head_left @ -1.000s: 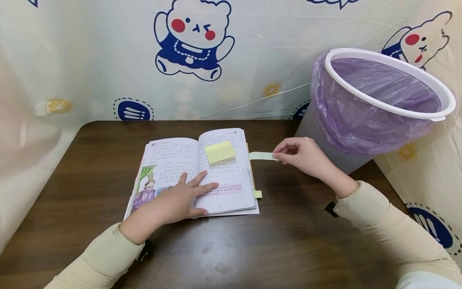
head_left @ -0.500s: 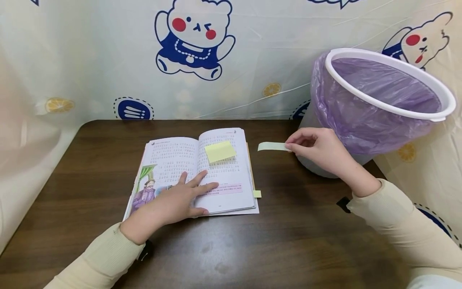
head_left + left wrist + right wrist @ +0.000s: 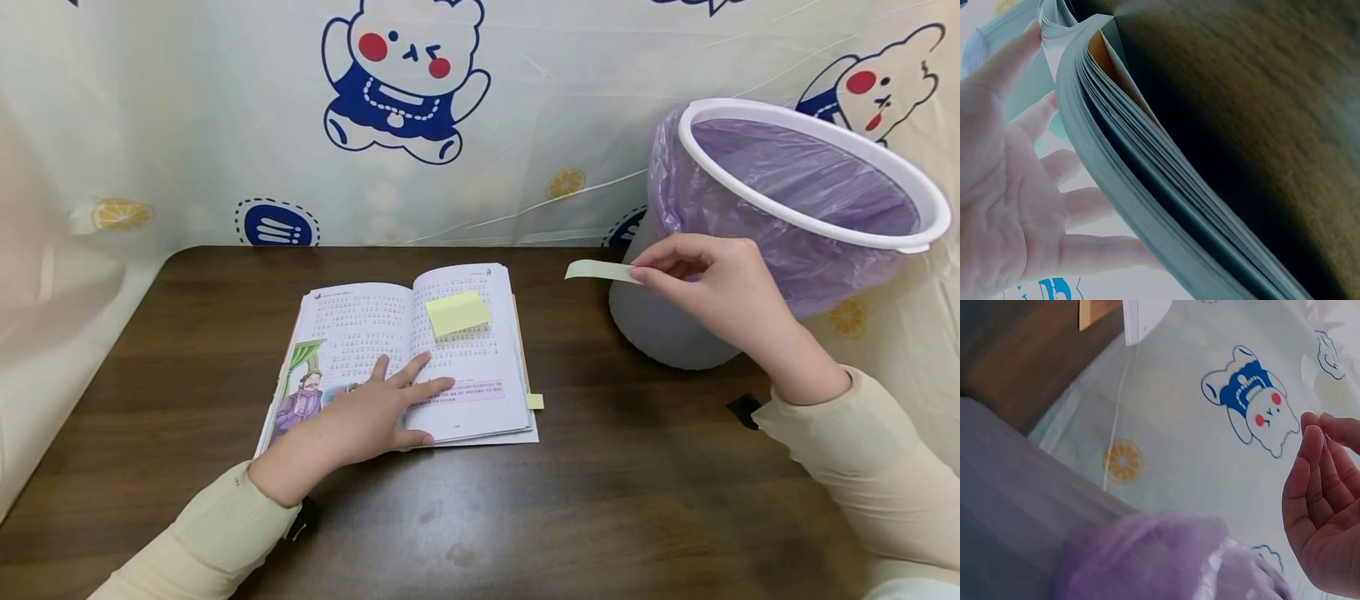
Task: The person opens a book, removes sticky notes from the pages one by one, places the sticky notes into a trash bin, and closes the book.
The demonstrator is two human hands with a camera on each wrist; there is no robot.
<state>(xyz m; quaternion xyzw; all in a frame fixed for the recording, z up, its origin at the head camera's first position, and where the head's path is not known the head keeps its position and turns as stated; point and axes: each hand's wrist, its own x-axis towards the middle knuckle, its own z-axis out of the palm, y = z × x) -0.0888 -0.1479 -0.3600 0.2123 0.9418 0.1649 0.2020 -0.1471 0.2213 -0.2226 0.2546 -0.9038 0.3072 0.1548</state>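
Note:
An open book (image 3: 472, 417) lies on the table, printed text on both pages and a cartoon figure at lower left. Across its lower pages my left hand (image 3: 360, 417) rests with fingers spread; the left wrist view shows the same hand (image 3: 1029, 194) beside the thick page edges. Thumb and fingertips of my right hand (image 3: 720, 283) pinch one end of a pale green paper strip (image 3: 598, 269), its free end pointing left above the table. That hand overlaps the bin in the head view. A yellow sticky note (image 3: 457, 314) is on the right page.
A trash bin (image 3: 667, 333) with a white rim and purple liner bag (image 3: 697, 200) stands at the right. A small yellow tab (image 3: 535, 402) sticks out from the book's right edge. Behind the wooden table (image 3: 187, 333) hangs a bear-print curtain (image 3: 540, 108).
The pale green strip has come away from the book's right edge; my right hand has carried it right and upward to the front of the bin. My left hand has stayed in place.

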